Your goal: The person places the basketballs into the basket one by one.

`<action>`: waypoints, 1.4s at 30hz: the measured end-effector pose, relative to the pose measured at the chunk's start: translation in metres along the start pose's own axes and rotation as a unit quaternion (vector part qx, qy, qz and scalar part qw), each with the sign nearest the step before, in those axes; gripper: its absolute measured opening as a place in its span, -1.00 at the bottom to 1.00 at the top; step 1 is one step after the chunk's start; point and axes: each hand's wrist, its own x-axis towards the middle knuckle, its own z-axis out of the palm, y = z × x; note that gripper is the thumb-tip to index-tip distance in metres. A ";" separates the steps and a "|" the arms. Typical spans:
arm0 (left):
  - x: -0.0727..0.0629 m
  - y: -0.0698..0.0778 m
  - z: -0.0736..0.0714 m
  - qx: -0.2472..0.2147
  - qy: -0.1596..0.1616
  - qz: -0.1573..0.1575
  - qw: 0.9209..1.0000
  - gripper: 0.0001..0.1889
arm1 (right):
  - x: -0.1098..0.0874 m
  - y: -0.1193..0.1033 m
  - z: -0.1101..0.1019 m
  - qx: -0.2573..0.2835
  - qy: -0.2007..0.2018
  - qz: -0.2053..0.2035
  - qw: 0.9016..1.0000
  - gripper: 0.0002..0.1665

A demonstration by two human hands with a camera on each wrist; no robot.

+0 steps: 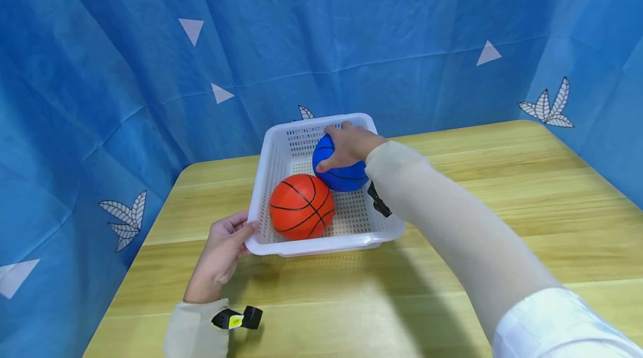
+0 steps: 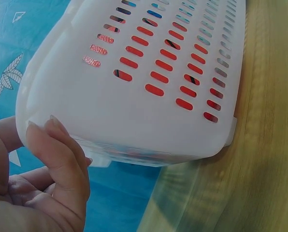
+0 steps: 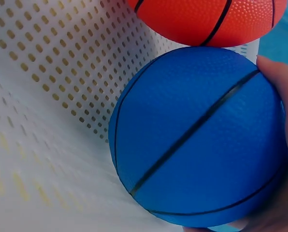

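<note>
A white plastic basket (image 1: pixel 264 179) with slotted walls holds two small basketballs. The orange-red basketball (image 1: pixel 301 207) lies in its near left part, and the blue basketball (image 1: pixel 346 179) is farther back on the right. My right hand (image 1: pixel 349 147) grips the blue basketball from above, fingers and thumb spread around it; the right wrist view shows the thumb side of this hand (image 3: pixel 285 92) against the ball. With my left hand (image 1: pixel 227 247) I pinch the basket's rim at the near left corner. In the left wrist view, curled fingers (image 2: pixel 62 159) hold that corner.
The basket is over a light wood table (image 1: pixel 502 201), its shadow falling toward the near side. Behind the table hangs a blue curtain (image 1: pixel 382 28) with white triangles and leaf prints. My right forearm (image 1: pixel 452 235) reaches across the basket's right side.
</note>
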 end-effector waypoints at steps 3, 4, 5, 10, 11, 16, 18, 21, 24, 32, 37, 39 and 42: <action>-0.001 0.000 -0.001 -0.003 -0.001 0.002 1.000 -0.57 | 0.002 -0.002 0.000 0.002 -0.004 0.003 1.000 0.17; -0.001 0.000 -0.001 -0.003 -0.001 0.001 1.000 -0.57 | 0.003 -0.003 0.000 0.003 -0.007 0.005 1.000 0.16; -0.001 0.000 -0.001 -0.003 -0.002 0.001 1.000 -0.57 | 0.004 -0.003 0.000 0.004 -0.010 0.007 1.000 0.16; -0.002 -0.001 0.000 -0.008 -0.008 -0.002 1.000 -0.56 | 0.008 -0.003 0.004 0.009 -0.015 0.013 1.000 0.11; -0.002 -0.001 0.000 -0.008 -0.009 -0.002 1.000 -0.56 | 0.008 -0.003 0.005 0.009 -0.015 0.014 1.000 0.10; -0.003 0.000 0.000 -0.004 -0.017 0.001 1.000 -0.56 | 0.008 -0.003 0.008 0.001 -0.015 0.011 1.000 0.04; -0.003 0.001 0.000 -0.004 -0.018 0.002 1.000 -0.56 | 0.008 -0.003 0.009 -0.005 -0.015 0.006 1.000 0.02; -0.002 0.002 0.000 -0.003 -0.021 0.004 1.000 -0.56 | 0.006 -0.004 0.010 -0.015 -0.017 0.001 1.000 0.01; -0.002 0.002 0.000 -0.004 -0.025 0.005 1.000 -0.56 | 0.005 -0.005 0.009 -0.020 -0.019 -0.001 1.000 0.00; -0.004 0.001 -0.002 -0.007 -0.024 0.007 1.000 -0.54 | 0.002 -0.008 0.010 -0.029 -0.009 -0.005 1.000 -0.01; -0.008 0.000 -0.006 0.006 -0.013 -0.003 1.000 -0.55 | 0.004 -0.009 0.014 -0.034 -0.011 -0.012 0.999 0.01; -0.008 0.000 -0.007 0.015 -0.005 -0.004 1.000 -0.56 | 0.005 -0.009 0.014 -0.040 -0.007 -0.013 0.999 0.01; -0.008 0.000 -0.006 0.018 0.004 -0.007 1.000 -0.55 | 0.005 -0.008 0.013 -0.051 -0.001 -0.012 0.999 0.01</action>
